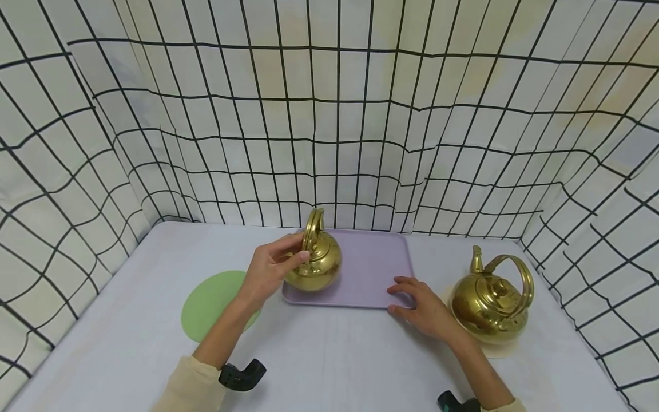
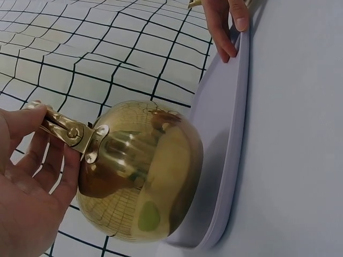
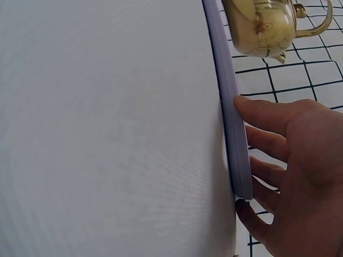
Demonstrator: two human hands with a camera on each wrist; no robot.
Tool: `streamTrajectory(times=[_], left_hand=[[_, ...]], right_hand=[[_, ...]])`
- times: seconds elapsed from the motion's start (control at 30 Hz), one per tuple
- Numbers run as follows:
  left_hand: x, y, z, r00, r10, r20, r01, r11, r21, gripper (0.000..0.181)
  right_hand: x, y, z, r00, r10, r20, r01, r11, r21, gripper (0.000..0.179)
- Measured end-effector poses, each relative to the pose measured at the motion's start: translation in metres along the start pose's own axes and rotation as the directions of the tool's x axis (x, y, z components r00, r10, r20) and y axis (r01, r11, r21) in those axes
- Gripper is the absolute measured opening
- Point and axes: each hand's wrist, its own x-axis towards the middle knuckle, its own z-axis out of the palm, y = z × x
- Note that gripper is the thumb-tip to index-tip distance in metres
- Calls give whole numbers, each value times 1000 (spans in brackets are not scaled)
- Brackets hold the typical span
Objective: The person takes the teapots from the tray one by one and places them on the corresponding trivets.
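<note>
My left hand (image 1: 275, 266) grips the upright handle of a round brass kettle (image 1: 321, 266) between thumb and fingers. This kettle is at the left end of a lilac tray (image 1: 373, 263); whether its base touches the tray I cannot tell. In the left wrist view, the kettle's shiny body (image 2: 144, 171) fills the middle. At the tray's front right corner is my right hand (image 1: 419, 306), its fingers spread loosely over the edge. Its thumb (image 3: 262, 113) touches the tray's rim (image 3: 233, 128) in the right wrist view.
A second brass kettle (image 1: 489, 306) stands on a cream round mat (image 1: 496, 349) to the right, beside my right forearm. A green round mat (image 1: 211, 303) lies left, partly under my left forearm. Black-gridded white cloth (image 1: 350, 126) walls the white table (image 1: 329, 360).
</note>
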Motion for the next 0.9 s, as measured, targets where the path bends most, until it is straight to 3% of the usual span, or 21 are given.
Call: streamTrajectory(times=[0.6,0.9], left_hand=[[-13,-4,-31,998,-25,-53,23,999,-47,46],[-19,-3,-44,996,5,-89,-11,998,-66,47]], right_hand=[[-1,2,1,1000,-1,2,1,1000,0,32],[0,1,1,1000,14,10,-14,1000,-3,33]])
